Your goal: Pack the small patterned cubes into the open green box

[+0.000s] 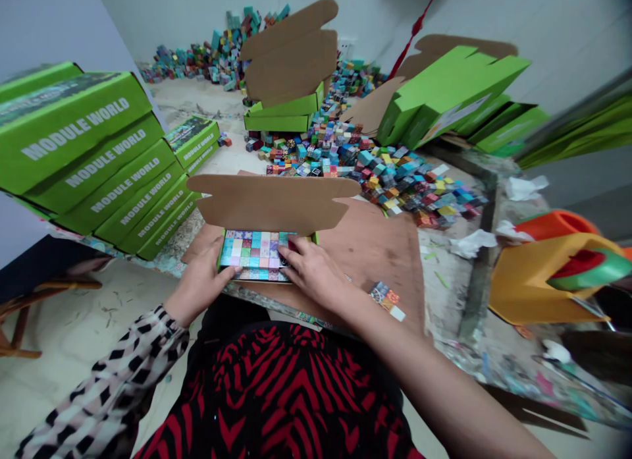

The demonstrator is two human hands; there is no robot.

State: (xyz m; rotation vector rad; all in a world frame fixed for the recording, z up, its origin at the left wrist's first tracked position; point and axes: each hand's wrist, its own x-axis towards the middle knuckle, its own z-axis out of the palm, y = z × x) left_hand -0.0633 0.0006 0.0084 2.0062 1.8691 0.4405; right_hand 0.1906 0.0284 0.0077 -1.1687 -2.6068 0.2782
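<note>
An open cardboard box (274,205) lies in front of me with its brown lid raised away from me. Rows of small patterned cubes (257,245) fill it. My left hand (202,274) grips the box's left end, thumb along the front edge and fingers down the side. On the right part of the cubes rests my right hand (313,268), its fingers stretched out and apart; the cubes beneath them are hidden. A few loose cubes (388,297) sit on the brown cardboard sheet (385,248), to the right of the box.
Green boxes marked MODULE WORLD (118,156) are stacked at left. Behind the lid spreads a large heap of cubes (345,153), with another open box (289,113) beside it. More green boxes (444,103) lean at back right. A yellow container (538,278) stands far right.
</note>
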